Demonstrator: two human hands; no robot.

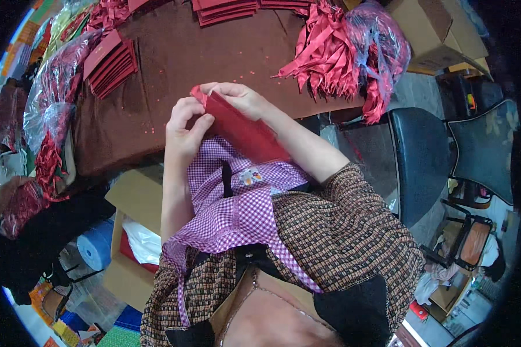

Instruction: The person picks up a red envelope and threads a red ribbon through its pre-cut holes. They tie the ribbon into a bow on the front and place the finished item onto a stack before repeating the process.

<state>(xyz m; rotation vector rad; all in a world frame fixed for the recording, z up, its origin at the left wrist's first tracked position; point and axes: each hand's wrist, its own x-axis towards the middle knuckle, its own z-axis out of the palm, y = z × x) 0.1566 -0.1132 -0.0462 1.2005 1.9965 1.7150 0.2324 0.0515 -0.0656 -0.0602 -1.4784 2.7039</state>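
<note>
"So, what's in the grip?"

"A red card [250, 132], held in both hands. The left hand [186, 122] pinches it near its upper-left end, thumb against fingers, and the right hand [243, 99] grips its upper edge."

"And that glossy strip?"

"Red satin ribbon [198, 92], at the same end, between the hands."

"Where's the card exactly?"

"Slanting above the purple gingham apron [231, 220], near the front edge of the brown cloth-covered table [208, 49]."

"Farther out?"

"Fanned red cards [110, 65] leftward; rightward, a ribbon heap [324, 52] beside a clear plastic bag [388, 37]."
</note>
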